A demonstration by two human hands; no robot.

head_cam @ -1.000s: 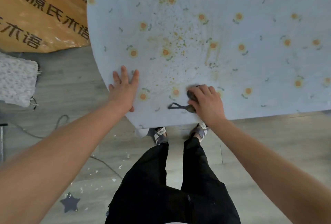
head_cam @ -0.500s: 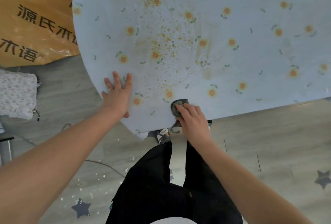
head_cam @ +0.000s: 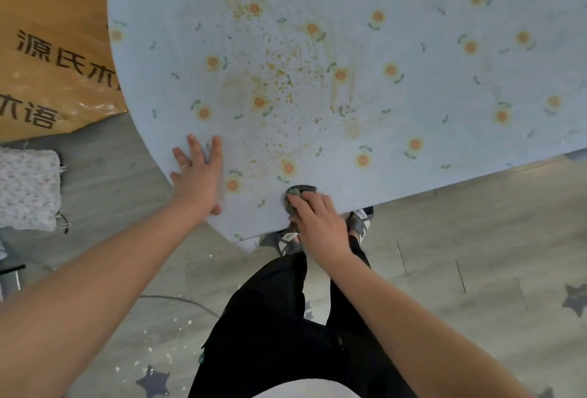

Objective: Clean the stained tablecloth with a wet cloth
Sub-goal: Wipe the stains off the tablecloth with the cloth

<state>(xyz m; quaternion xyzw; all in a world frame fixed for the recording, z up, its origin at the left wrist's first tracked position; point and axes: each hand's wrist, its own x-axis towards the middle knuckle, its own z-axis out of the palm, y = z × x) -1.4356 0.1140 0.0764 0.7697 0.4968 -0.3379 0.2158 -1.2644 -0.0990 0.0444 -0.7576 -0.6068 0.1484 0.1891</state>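
The left hand [head_cam: 198, 175] lies flat with straight fingers on the pale blue flowered tablecloth [head_cam: 413, 48]. The right hand [head_cam: 317, 222] curls its fingers around a small dark grey wet cloth [head_cam: 298, 191] near the worktop's edge, below the orange stains [head_cam: 279, 79].

Bright, even daylight, soft shadows, slight blur — wide-angle bending at edges
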